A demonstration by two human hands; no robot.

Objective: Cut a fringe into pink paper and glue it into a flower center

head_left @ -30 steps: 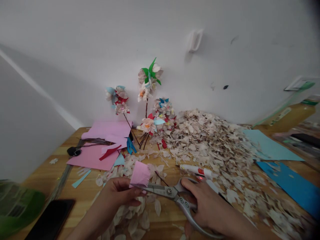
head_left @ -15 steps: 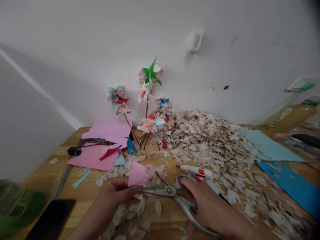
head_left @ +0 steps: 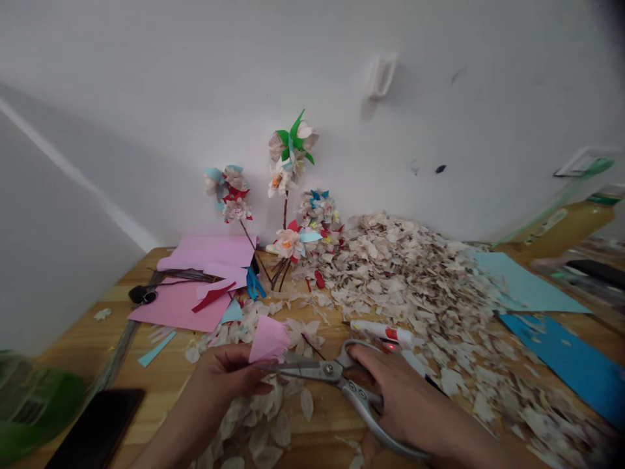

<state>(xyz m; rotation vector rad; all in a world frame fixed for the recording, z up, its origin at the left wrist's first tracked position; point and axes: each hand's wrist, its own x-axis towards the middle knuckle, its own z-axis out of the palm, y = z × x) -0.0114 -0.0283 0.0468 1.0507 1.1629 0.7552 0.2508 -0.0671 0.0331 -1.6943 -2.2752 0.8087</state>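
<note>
Between thumb and fingers, my left hand (head_left: 227,374) pinches a small piece of pink paper (head_left: 267,340) whose right edge is cut into a fringe. My right hand (head_left: 390,384) grips a pair of metal scissors (head_left: 329,371) by the handles. The blades point left and lie at the lower edge of the pink paper, beside my left fingertips, which partly hide the tips. Pale dried petals (head_left: 258,417) are scattered on the table beneath both hands. A white glue gun (head_left: 383,331) with a red light lies just beyond my right hand.
Several petal flowers on twigs (head_left: 288,244) stand by the wall, left of a large petal heap (head_left: 410,273). Pink sheets (head_left: 185,306) lie at left, blue sheets (head_left: 561,365) at right. A dark phone (head_left: 95,426) and a green bottle (head_left: 39,404) are at the near left.
The view has shifted slightly, so everything sits a little further left. My hands, the scissors and the pink paper keep nearly the same arrangement.
</note>
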